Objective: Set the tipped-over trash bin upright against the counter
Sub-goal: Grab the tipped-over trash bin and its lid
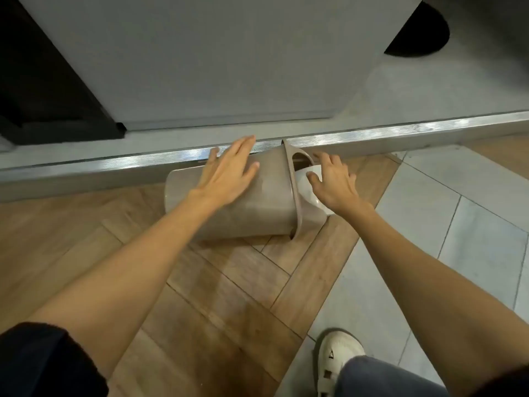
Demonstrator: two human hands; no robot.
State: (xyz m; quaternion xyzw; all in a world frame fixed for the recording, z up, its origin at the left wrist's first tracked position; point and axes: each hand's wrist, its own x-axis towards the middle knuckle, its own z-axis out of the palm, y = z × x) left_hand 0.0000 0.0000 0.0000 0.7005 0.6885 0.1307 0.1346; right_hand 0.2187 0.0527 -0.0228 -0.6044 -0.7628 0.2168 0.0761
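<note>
Taupe trash bin (229, 202) lies sideways, white lid (307, 187) ajar

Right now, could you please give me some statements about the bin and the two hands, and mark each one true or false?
1. The trash bin lies on its side on the floor. True.
2. The left hand is spread open over the bin's side. True.
3. The right hand is near the bin's closed base. False: it is at the open rim end, by the white lid.
4. Both feet are bare. False: one white shoe shows.
</note>
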